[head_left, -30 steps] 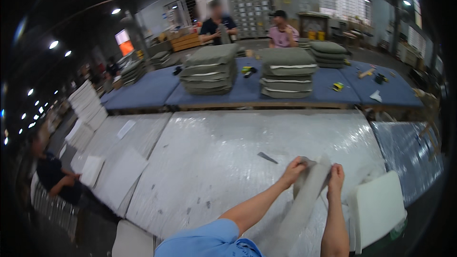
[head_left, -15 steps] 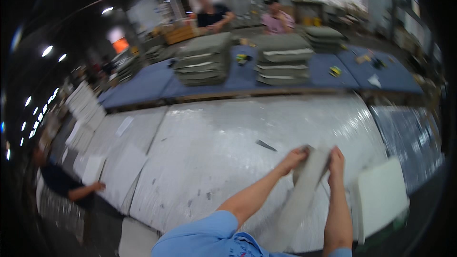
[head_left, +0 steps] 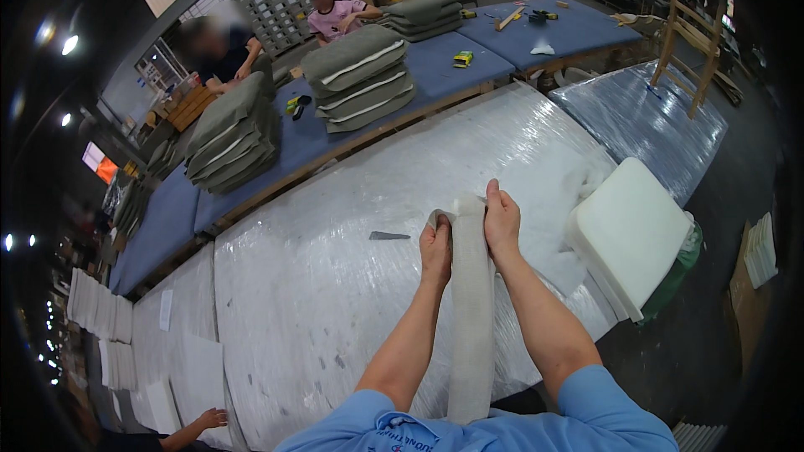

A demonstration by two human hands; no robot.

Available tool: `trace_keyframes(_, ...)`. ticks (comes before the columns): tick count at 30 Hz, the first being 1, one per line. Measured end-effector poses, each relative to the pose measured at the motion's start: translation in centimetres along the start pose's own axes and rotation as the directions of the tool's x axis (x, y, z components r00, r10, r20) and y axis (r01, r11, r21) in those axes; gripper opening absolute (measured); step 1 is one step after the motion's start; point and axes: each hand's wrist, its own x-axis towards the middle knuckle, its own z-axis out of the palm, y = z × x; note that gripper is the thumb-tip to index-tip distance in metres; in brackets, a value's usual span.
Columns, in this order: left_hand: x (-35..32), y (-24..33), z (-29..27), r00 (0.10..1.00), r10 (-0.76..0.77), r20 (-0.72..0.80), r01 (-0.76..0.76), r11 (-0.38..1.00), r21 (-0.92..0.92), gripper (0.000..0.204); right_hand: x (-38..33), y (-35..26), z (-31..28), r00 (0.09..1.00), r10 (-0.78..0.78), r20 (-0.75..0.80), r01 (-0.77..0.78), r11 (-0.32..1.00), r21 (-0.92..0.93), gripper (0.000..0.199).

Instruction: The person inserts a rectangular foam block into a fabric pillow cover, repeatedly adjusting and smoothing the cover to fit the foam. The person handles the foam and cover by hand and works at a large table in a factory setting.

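A long pale grey fabric cover (head_left: 471, 310) hangs from both my hands over the plastic-wrapped worktable (head_left: 335, 285). My left hand (head_left: 436, 244) grips its upper left edge. My right hand (head_left: 501, 219) pinches the upper right edge, close beside the left. The strip runs down between my forearms toward my blue shirt. A white foam cushion (head_left: 634, 230) lies on the table just to the right of my right hand. A small dark flat piece (head_left: 389, 236) rests on the table to the left of my left hand.
Stacks of grey cushions (head_left: 360, 75) sit on blue padded tables (head_left: 435, 67) beyond, where two people work. A wooden chair frame (head_left: 691, 25) stands far right. White foam sheets (head_left: 100, 318) lie at left, with another person's hand (head_left: 201, 418) at the bottom left.
The view has tilted and swung, so the table now runs diagonally. My hands still hold the fabric cover, now closer together at its top.
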Motion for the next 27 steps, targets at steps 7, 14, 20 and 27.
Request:
trace_keyframes(7, 1.1, 1.0, -0.5, 0.999, -0.028, 0.040, 0.027, 0.999, 0.027, 0.039, -0.5, -0.4, 1.0, 0.993, -0.044, -0.113, 0.028, 0.991, -0.133, 0.072)
trace_keyframes(14, 1.8, 1.8, 0.5, 0.987, -0.159, 0.006, 0.159, 0.987, 0.019, 0.045, 0.5, 0.6, 1.3, 0.994, -0.051, -0.096, 0.024, 0.965, -0.262, 0.069)
trace_keyframes(20, 2.8, 1.9, -0.6, 0.985, -0.142, 0.101, 0.141, 0.990, 0.025, 0.044, 0.8, 1.3, 3.2, 0.993, -0.099, -0.060, 0.073, 0.938, -0.339, 0.063)
trace_keyframes(27, 2.5, 2.6, 1.8, 0.969, -0.244, 0.039, 0.240, 0.967, 0.089, 0.044, 3.0, 2.7, 2.7, 0.998, -0.068, 0.002, 0.064, 0.926, -0.372, 0.058)
